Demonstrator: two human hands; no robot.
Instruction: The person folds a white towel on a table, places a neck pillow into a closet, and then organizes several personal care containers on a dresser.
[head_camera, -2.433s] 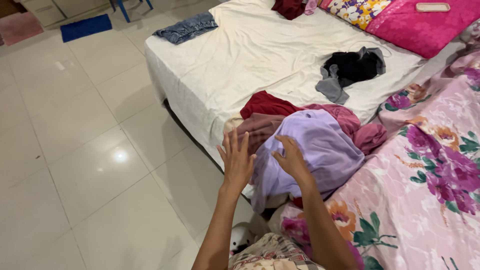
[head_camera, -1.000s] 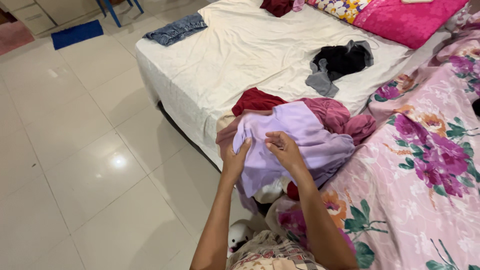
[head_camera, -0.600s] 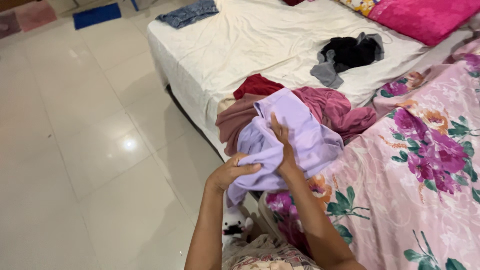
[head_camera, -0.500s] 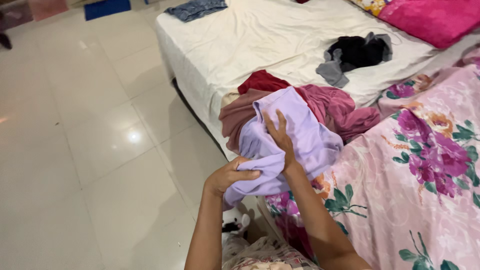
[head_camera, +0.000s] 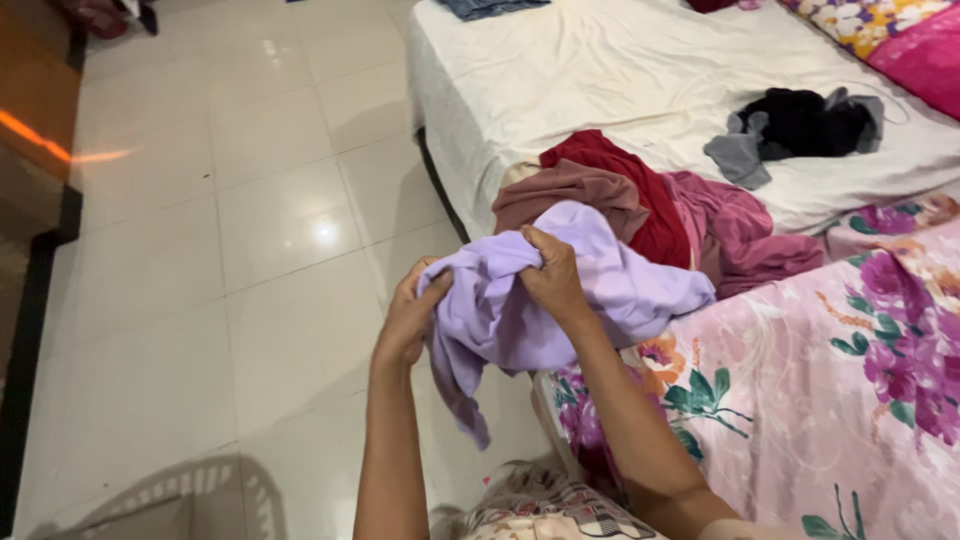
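1. Lifted off the heap, the lilac garment (head_camera: 560, 300) is now bunching between both hands.
2. Left hand (head_camera: 410, 320) is clutching its edge at nine o'clock; right hand (head_camera: 550, 275) is pinching its top.
3. Reddish clothes (head_camera: 640, 200) are lying at one o'clock on the bed (head_camera: 600, 80).

Both forearms bare, no sleeves, watch or rings visible on hands: left hand (head_camera: 408, 322), right hand (head_camera: 552, 278). Patterned garment (head_camera: 545, 512) at bottom edge: cream, pink print, dark checks.

Your left hand (head_camera: 408, 320) and right hand (head_camera: 552, 275) both gripped the lilac garment (head_camera: 560, 300), bunched up off the bed (head_camera: 600, 70). Maroon and pink clothes (head_camera: 650, 200) lay heaped just behind it.
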